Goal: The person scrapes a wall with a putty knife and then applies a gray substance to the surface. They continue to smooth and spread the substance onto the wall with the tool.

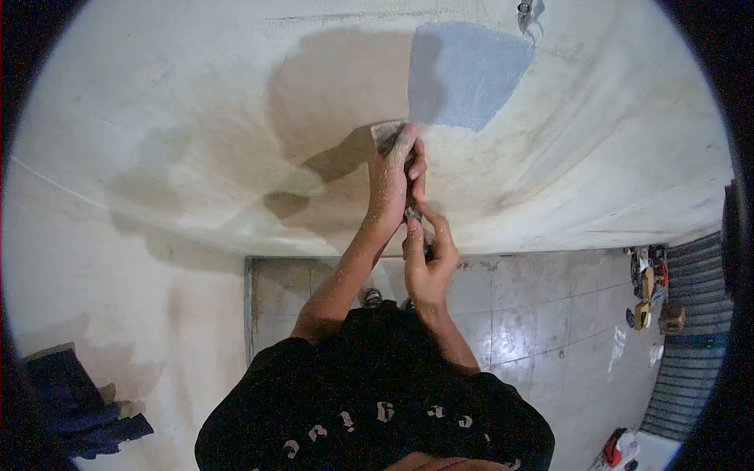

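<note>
A scraper (385, 135) with a wide, pale-smeared blade meets the whitish wall (503, 173) in front of me, its edge just below and left of a grey-blue patch (479, 74). My left hand (389, 177) grips it close to the blade, fingers wrapped round the dark handle. Lower down, my right hand (430, 263) closes its thumb and fingers on the handle's end. Pale specks cover my left hand and forearm. The palms hide much of the handle. Shadows of my arms and the tool fall on the wall to the left.
A small metal fitting (524, 8) sticks out of the wall at the top. Below lies a tiled floor (542, 322). At right, assorted objects (644, 298) stand beside a ribbed shutter (691, 337). Dark cloth (75, 400) is at the lower left.
</note>
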